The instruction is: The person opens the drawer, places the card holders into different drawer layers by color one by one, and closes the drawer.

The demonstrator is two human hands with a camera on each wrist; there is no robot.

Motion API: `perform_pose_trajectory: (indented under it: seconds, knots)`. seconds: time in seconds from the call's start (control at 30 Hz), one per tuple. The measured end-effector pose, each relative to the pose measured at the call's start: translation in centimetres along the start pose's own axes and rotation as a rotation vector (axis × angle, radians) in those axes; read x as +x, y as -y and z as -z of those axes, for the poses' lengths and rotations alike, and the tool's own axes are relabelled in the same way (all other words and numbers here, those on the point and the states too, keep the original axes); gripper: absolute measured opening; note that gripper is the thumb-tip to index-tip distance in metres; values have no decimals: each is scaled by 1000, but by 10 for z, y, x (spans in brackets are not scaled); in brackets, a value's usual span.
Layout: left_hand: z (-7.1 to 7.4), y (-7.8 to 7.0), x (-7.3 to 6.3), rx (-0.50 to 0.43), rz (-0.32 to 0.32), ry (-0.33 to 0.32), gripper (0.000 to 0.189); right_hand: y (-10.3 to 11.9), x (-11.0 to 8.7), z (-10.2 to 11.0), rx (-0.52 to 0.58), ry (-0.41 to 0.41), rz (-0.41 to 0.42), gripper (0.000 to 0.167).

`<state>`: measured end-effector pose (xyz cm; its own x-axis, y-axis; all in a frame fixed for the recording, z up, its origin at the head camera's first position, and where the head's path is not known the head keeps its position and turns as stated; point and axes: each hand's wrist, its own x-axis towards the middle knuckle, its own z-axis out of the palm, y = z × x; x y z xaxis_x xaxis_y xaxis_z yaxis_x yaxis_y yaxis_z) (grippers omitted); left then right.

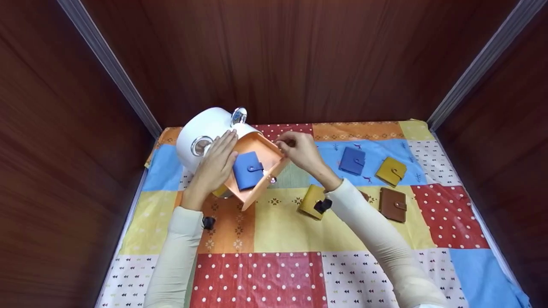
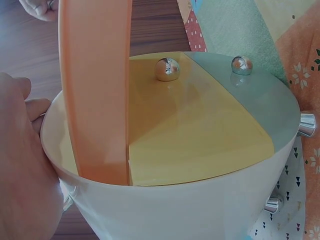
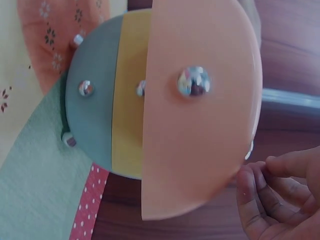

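Observation:
A white rounded cabinet (image 1: 204,124) stands at the table's back left, its peach drawer (image 1: 267,149) pulled out. Inside lies a blue snap-closed wallet (image 1: 247,170). My left hand (image 1: 216,164) rests on the cabinet's top with fingers extended. At the drawer's far right rim, my right hand (image 1: 299,149) has curled fingers that seem to pinch the edge; the exact contact is partly hidden. Below the peach drawer, the yellow drawer (image 2: 200,135) and green drawer (image 3: 92,115) are closed. The peach drawer's silver knob (image 3: 194,81) is untouched.
On the patchwork cloth (image 1: 282,278) to the right lie a second blue wallet (image 1: 352,161), a yellow wallet (image 1: 391,171) and a brown wallet (image 1: 392,205). Another yellow wallet (image 1: 311,201) is partly behind the right wrist. Wood-grain panels (image 1: 274,60) enclose the back and sides.

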<state>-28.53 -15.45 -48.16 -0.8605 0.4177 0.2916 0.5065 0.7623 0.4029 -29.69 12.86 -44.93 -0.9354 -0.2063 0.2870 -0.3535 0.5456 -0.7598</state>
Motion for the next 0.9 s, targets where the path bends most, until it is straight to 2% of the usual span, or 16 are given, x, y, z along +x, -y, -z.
perform_pose_trajectory:
  seconds: [0.37,0.9]
  knots:
    - [1,0,-1,21,7,17,57,-25,-2,26,25,-45,-80,18]
    - [4,-2,-1,40,-6,20,57,-69,-6,50,-47,-102,-176,22]
